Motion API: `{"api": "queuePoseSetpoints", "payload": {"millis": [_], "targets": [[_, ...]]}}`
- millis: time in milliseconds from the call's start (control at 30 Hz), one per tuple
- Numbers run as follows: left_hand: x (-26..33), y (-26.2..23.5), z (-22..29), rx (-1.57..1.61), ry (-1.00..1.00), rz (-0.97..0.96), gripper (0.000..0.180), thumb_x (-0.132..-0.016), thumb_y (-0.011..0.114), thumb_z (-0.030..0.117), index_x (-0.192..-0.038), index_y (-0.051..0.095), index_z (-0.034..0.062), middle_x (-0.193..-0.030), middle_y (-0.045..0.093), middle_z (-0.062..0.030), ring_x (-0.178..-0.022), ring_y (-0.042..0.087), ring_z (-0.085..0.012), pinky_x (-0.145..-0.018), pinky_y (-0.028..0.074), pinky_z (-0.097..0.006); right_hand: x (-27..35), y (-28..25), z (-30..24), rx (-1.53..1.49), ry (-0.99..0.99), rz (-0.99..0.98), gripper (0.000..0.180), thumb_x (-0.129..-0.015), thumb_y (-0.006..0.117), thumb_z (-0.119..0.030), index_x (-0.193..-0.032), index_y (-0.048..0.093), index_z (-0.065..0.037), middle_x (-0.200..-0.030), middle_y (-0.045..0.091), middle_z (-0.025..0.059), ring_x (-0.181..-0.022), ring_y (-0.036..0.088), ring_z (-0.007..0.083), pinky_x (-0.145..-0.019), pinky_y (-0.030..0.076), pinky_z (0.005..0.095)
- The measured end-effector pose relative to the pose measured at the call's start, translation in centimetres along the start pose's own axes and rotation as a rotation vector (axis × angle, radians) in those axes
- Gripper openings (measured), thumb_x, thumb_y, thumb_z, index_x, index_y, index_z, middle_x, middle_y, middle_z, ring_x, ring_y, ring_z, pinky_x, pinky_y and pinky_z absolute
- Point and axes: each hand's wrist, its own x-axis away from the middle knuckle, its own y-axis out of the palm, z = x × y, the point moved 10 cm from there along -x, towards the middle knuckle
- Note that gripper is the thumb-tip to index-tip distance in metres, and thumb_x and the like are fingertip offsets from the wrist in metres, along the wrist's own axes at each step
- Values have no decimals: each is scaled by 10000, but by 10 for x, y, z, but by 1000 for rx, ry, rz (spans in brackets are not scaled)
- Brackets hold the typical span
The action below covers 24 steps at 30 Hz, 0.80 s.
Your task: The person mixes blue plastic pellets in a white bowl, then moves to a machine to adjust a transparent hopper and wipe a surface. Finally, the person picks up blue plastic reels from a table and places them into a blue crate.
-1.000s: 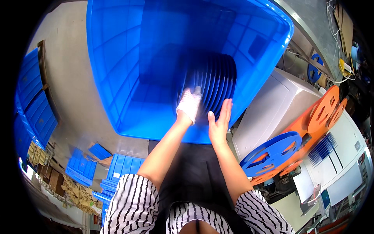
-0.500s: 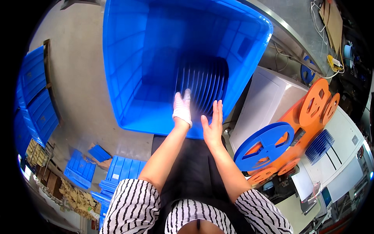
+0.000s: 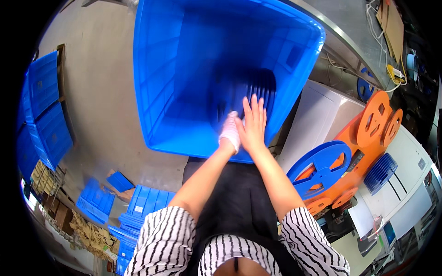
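A row of dark blue reels (image 3: pixel 263 83) stands on edge, packed side by side, in the right part of a deep blue plastic bin (image 3: pixel 159 131). My left hand (image 3: pixel 230 132), in a whitish glove, is at the row's left end; its fingers point forward along the outermost reel, blurred and partly lost in shadow. My right hand (image 3: pixel 253 124) is bare, with fingers stretched out flat over the near edges of the reels. The two hands are close together, the left thumb side beside the right thumb. Neither hand visibly grips a reel.
Right of the bin is a white cabinet (image 3: pixel 313 119), then an orange machine panel (image 3: pixel 363 129) carrying a large blue reel (image 3: pixel 317 170) and orange discs. A grey table (image 3: pixel 340 23) borders the bin's far right. Blue crates (image 3: pixel 48 124) and folded blue panels (image 3: pixel 142 204) lie at left.
My left hand has moved right along the reels, and my right hand has reached farther forward over them. The reels look blurred and shifted slightly right; the whole view has shifted a little too.
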Motion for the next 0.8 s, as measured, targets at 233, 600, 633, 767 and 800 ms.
{"api": "queuePoseSetpoints", "payload": {"millis": [233, 600, 633, 767, 800], "targets": [[-12, -14, -9, -212, 87, -15, 580, -929, 574, 344, -1334, 445, -50, -1334, 503, -270, -1243, 487, -383, -1019, 399, -401, -50, 52, 30, 372, -21, -145, 622, -879, 630, -387, -1446, 384, -321, -1585, 160, 88, -1454, 96, 392, -1107, 82, 660], [34, -36, 71, -567, 123, 76, 496, -954, 541, 390, -1153, 593, -62, -1112, 650, -225, -1054, 610, -337, -911, 453, -370, -46, 54, 6, 326, -31, -129, 692, -869, 654, -327, -1478, 327, -300, -1590, 130, 111, -1456, 80, 404, -1091, 90, 681], [42, -37, 78, -557, 151, 82, 489, -955, 540, 395, -1131, 605, -57, -1083, 658, -209, -1022, 614, -316, -892, 456, -361, -42, 50, 0, 289, -42, -112, 699, -863, 660, -312, -1478, 329, -287, -1587, 140, 115, -1453, 93, 406, -1092, 105, 673], [81, -32, 101, -483, 4, -53, 457, -993, 506, 370, -1212, 574, -25, -1159, 626, -124, -1097, 551, -190, -973, 415, -298, 7, 18, -12, 128, -15, -39, 717, -835, 674, -246, -1473, 348, -202, -1566, 194, 152, -1436, 157, 418, -1103, 156, 626], [82, -51, 89, -445, 80, -19, 425, -983, 516, 377, -1120, 613, -13, -1082, 656, -115, -1027, 583, -200, -935, 428, -306, 34, 13, -19, 104, -14, -73, 721, -830, 680, -237, -1470, 351, -196, -1565, 197, 153, -1437, 159, 416, -1104, 147, 629]]}}
